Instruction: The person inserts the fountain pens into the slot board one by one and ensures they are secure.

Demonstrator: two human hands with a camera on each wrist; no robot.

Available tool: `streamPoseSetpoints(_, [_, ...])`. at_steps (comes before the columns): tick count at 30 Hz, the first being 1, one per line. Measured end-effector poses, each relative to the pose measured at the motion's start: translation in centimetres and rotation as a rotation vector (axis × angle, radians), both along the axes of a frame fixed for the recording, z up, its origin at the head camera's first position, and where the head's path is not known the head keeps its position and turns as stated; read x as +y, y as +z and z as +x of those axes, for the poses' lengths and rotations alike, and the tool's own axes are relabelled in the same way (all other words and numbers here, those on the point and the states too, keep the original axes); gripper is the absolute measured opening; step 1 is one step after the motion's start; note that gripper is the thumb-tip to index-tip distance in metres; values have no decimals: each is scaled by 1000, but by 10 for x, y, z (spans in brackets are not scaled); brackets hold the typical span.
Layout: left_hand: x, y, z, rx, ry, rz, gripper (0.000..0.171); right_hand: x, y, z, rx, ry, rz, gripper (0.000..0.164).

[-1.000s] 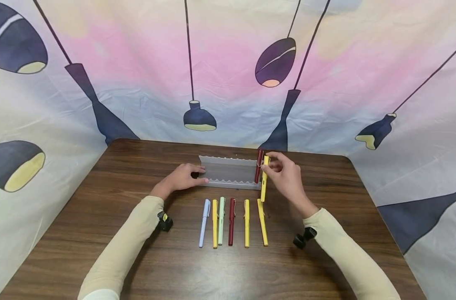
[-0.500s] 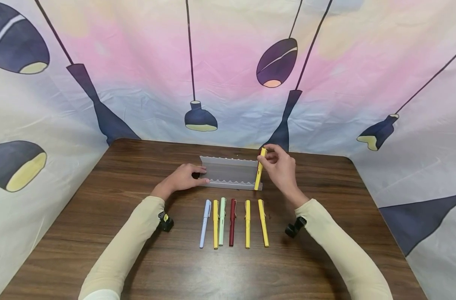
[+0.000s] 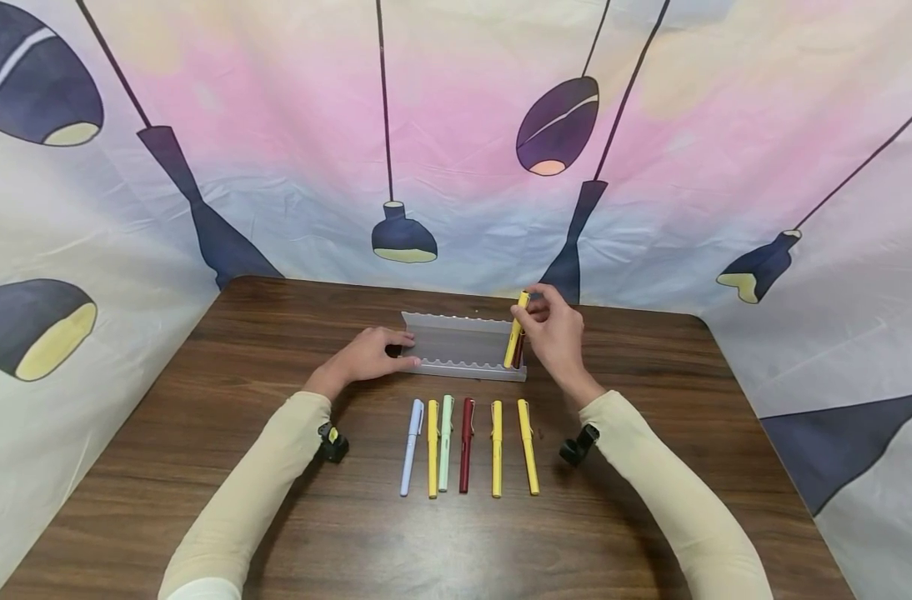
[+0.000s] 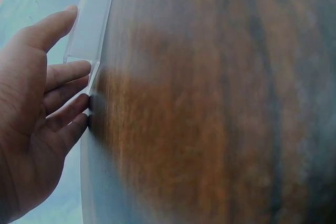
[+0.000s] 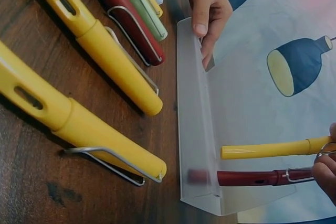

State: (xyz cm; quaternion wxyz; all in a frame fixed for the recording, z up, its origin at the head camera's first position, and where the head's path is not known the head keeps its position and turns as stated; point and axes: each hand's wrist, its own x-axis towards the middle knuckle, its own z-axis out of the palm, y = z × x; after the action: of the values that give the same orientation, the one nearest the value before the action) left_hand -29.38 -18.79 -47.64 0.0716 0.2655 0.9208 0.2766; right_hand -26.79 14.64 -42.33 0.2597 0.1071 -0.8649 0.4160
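Covering my left forearm, a cream sleeve [image 3: 249,492] ran up to the left wrist camera [image 3: 333,443]. Next, my left hand [image 3: 362,356]: thumb and fingers apart, not balled up, touching the left end of the tray [image 3: 463,372]. Tray was translucent with notched long edges, lying lengthwise across the brown wood table [image 3: 396,550].

Loose pens lay on the near side of it in one row, clips toward the tray, all roughly lengthwise to me. Light blue pen [image 3: 411,447] first, then the first yellow pen [image 3: 433,450], light green pen [image 3: 445,443] just beside that one, row's dark red pen [image 3: 467,446], second yellow pen [image 3: 497,450].

Right part of the tray: held yellow pen [image 3: 513,337], tilted, its lower end at the notched near edge; couldn't tell if it touched. Just to its right, the tray's dark red pen [image 5: 252,178] lay across the tray at the right end, partly hidden from the head view. Third yellow pen [image 3: 528,447] ended the row below, slightly slanted.

My right hand [image 3: 559,333] was narrow, pinching the held yellow pen near its upper end. Right wrist camera [image 3: 578,447] and right sleeve [image 3: 677,492] came last.
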Motion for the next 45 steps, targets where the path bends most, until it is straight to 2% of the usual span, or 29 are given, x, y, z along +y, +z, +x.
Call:
streamPoseSetpoints(10, [0, -1, -1, -4, 4, -10, 64, -2, -12, -3, 18, 2, 17, 37])
streamPoseSetpoints(21, [-1, 0, -1, -1, 4, -9, 65, -4, -16, -3, 20, 17, 79, 31])
streamPoseSetpoints(36, [-1, 0, -1, -7, 0, -13, 64, -3, -11, 0, -15, 19, 175, 34])
streamPoseSetpoints(45, [0, 1, 0, -11, 1, -14, 64, -4, -9, -1, -34, 11, 188, 36])
